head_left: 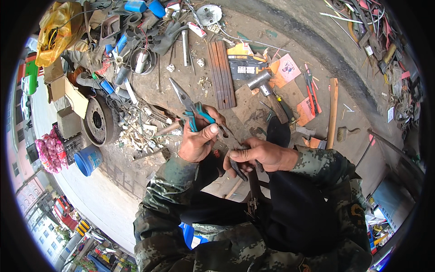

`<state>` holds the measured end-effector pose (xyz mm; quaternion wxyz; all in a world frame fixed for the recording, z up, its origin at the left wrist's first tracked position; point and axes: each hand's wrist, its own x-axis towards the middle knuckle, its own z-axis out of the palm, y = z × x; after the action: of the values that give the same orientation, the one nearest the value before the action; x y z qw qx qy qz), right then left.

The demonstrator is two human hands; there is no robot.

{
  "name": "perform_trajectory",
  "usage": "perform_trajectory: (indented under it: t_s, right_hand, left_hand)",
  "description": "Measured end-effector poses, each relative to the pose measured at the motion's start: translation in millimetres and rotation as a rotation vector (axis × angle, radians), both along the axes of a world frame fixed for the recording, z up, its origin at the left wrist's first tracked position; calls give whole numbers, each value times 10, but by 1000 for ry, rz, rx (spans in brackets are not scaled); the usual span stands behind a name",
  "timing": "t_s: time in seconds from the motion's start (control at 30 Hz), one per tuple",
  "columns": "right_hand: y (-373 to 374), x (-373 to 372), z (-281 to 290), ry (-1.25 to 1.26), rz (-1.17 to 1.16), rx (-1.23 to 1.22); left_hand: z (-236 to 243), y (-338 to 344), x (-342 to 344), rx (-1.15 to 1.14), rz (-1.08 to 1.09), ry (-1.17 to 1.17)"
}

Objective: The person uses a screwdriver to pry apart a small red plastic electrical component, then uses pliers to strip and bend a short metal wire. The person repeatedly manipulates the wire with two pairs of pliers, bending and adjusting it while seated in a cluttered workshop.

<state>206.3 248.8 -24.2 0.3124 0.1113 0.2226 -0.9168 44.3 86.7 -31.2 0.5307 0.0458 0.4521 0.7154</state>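
Plier-like metal tool: the worn, bare-metal piece (234, 143) is between my two hands, above my lap. Its handles are partly covered, so I cannot tell how far they stand apart.
Right grip: the fingers of my right hand (267, 155) are wrapped round the handle end, thumb on top. Judged risk — pinched fingertips, should the handles close suddenly with flesh between them.
Left grip: my left hand (198, 141) is curled round the teal-handled long-nose pliers (188, 104), thumb beside the head of the metal tool. I cannot tell whether that thumb presses on it. Judged risk — a twist or slip, caused by one hand minding two tools.
Pliers' nose: aimed up and left, away from my body. A sudden loss of hold could swing it; the likely cause would be pulling hard with the hands so close together.
Scrap heap: small pale pieces and offcuts (147, 136) lie on the ground just beyond my left forearm. Anything small dropped there could be hard to find again.
Hammer: the wooden-handled hammer (260, 82) lies near my dark shoe (277, 132). A shifted foot could knock it.
Red-handled hand tool: it lies (311, 94) to the right of the hammer, out of the way; low risk.
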Motion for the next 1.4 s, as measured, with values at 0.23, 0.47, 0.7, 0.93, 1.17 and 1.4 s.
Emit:
perform_trajectory:
  t_s: [0.23, 0.47, 0.7, 0.93, 1.17, 1.4]
  right_hand:
    - [-37, 5, 55, 82, -12, 141]
    - [-91, 25, 91, 82, -43, 57]
    - [-159, 47, 89, 154, -118, 207]
    - [110, 11, 25, 11, -307, -175]
    - [188, 147, -139, -12, -310, -409]
    - [154, 140, -269, 23, -247, -377]
  left_hand:
    - [-12, 18, 9, 19, -7, -31]
    - [71, 87, 47, 82, 2, -18]
    - [138, 113, 8, 45, -73, 3]
    - [155, 99, -10, -199, -203, 26]
    - [190, 53, 28, -301, -593, 257]
    - [270, 45, -10, -280, -705, 335]
